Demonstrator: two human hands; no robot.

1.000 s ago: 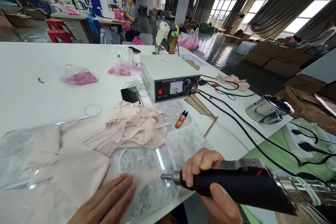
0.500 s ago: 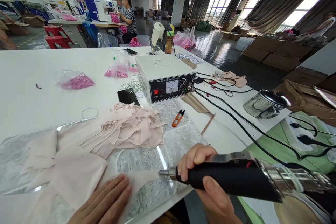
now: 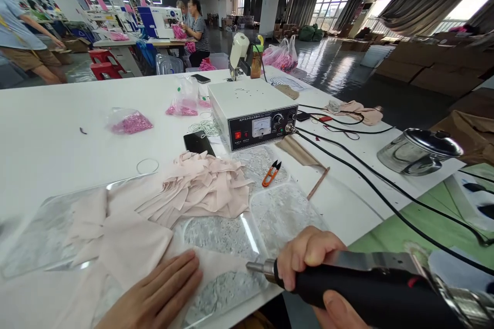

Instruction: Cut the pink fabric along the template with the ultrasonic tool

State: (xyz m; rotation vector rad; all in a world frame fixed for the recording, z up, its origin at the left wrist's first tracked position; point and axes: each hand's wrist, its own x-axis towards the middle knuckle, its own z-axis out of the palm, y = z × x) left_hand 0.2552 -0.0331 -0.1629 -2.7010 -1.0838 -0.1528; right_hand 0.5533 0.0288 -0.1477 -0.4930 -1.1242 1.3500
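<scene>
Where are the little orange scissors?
In the head view, the orange snips lie just right of the middle, on the grey patterned mat, between the pale pink cloth heap and the brown strip.

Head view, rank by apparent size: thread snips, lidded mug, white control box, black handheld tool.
1. black handheld tool, partly out of frame
2. white control box
3. lidded mug
4. thread snips
</scene>
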